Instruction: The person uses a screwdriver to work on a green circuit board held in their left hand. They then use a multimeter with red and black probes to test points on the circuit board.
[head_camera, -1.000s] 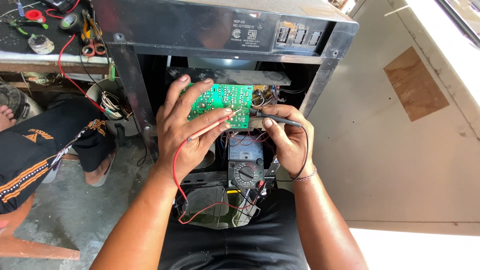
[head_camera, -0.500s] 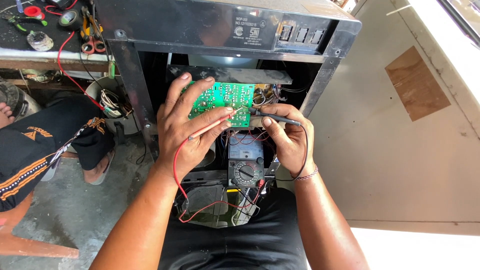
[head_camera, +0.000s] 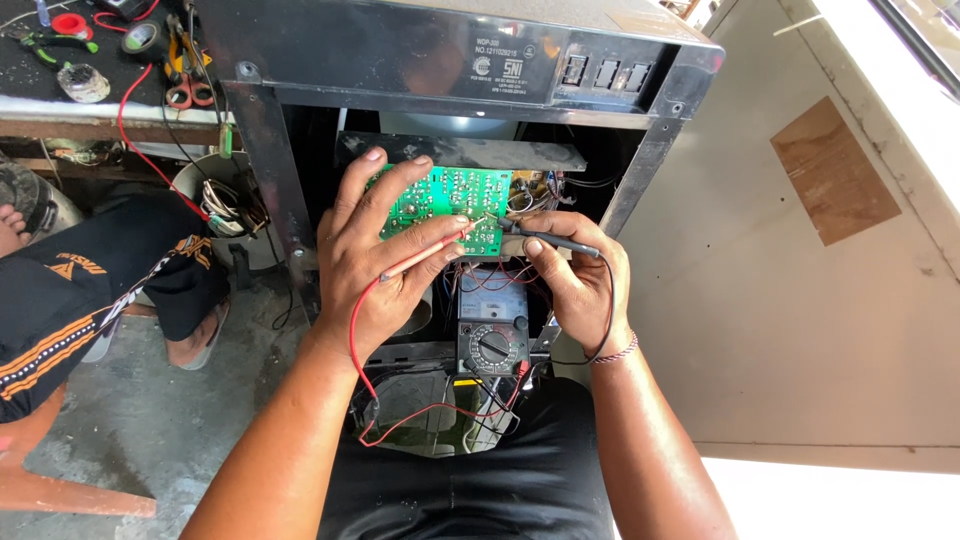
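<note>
A green circuit board (head_camera: 455, 195) stands tilted in the opening of a black metal cabinet (head_camera: 450, 60). My left hand (head_camera: 375, 265) holds the board's left side and pinches a red test probe (head_camera: 425, 255) whose tip rests on the board. My right hand (head_camera: 572, 280) grips a black test probe (head_camera: 555, 238), its tip touching the board's lower right. A dark analog multimeter (head_camera: 492, 325) with a round dial lies just below, between my wrists. A red lead (head_camera: 355, 350) loops down from the left hand to the meter.
A workbench (head_camera: 80, 105) at the upper left carries pliers, tape rolls and a red wire. Another person's leg in black shorts (head_camera: 90, 290) is at the left. A pale wall panel (head_camera: 800, 280) stands on the right. Wire bundles hang beside the cabinet's left leg.
Both hands and the probes stay on the board; the view has barely shifted.
</note>
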